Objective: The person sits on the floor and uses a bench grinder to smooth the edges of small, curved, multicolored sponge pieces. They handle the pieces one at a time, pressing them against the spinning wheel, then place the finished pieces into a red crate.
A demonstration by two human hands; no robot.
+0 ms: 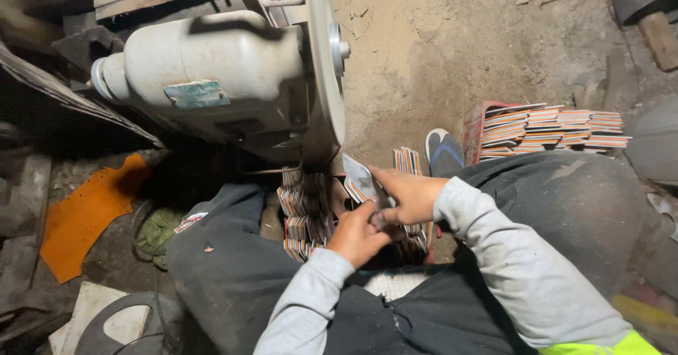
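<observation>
My left hand (357, 236) and my right hand (408, 194) meet between my knees, both pinching a small flat striped piece (359, 179) with a pale face. The piece points up toward the round disc (323, 65) of a grey motor-driven machine (212, 72) just above it. Below my hands stand several stacks of thin layered striped pieces (300, 214), and another upright bundle (407, 161) sits just past my right hand.
A red tray (472, 130) at the right holds rows of the same striped pieces (551, 125). My sandalled foot (443, 154) rests on the dusty floor. An orange scrap (85, 214) lies at the left, and wooden boards lie at the top.
</observation>
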